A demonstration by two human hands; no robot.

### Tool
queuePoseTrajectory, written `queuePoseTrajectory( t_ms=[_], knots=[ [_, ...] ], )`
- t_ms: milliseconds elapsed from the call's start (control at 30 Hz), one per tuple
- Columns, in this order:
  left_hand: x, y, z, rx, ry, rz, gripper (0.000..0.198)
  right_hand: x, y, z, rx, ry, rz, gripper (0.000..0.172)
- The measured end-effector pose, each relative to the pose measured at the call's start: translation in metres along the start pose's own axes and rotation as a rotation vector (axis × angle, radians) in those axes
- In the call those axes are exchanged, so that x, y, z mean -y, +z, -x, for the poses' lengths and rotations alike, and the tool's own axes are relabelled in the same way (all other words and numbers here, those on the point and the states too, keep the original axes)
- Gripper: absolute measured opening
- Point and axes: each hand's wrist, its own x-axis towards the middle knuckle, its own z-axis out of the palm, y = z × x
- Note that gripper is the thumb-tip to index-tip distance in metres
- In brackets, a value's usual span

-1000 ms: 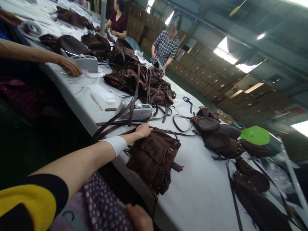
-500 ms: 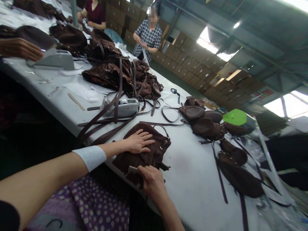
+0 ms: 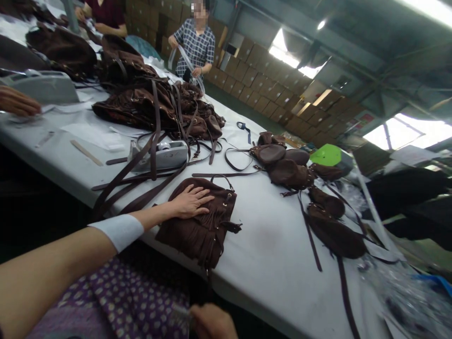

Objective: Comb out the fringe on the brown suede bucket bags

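Note:
A dark brown fringed handbag (image 3: 197, 230) lies on the white table near its front edge, its short handle toward the back. My left hand (image 3: 191, 201) rests flat on the bag's upper part, fingers spread. Below the table edge, in front of the patterned purple cloth over my lap, my right hand (image 3: 212, 321) is closed around a small pale brush-like tool (image 3: 181, 311). Motion blurs this tool, so its exact kind is unclear. The right hand is apart from the bag.
Grey tape dispensers (image 3: 162, 154) stand among loose brown straps (image 3: 141, 181) at left. Behind them is a heap of brown bags (image 3: 165, 106); more bags (image 3: 289, 174) lie at right near clear plastic (image 3: 406, 301). A co-worker's hand (image 3: 17, 101) is far left; two people stand beyond.
My right hand has come off the bag's fringe and moved down toward me with the tool. My left hand stays on the bag. The view has shifted slightly.

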Motion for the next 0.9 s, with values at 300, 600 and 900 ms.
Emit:
queuePoseTrajectory(
  t_ms=[300, 600, 900],
  knots=[
    [-0.003, 0.000, 0.001, -0.016, -0.002, -0.048, 0.059, -0.046, -0.108, -0.079, -0.458, 0.065, 0.017, 0.028],
    [-0.002, 0.002, 0.000, -0.020, -0.017, -0.050, 0.059, -0.037, -0.102, -0.083, -0.148, -0.010, 0.040, 0.029],
    [0.002, 0.007, -0.002, -0.051, -0.026, 0.036, 0.058, 0.012, -0.045, -0.005, -0.018, -0.056, -0.270, 0.014]
  ],
)
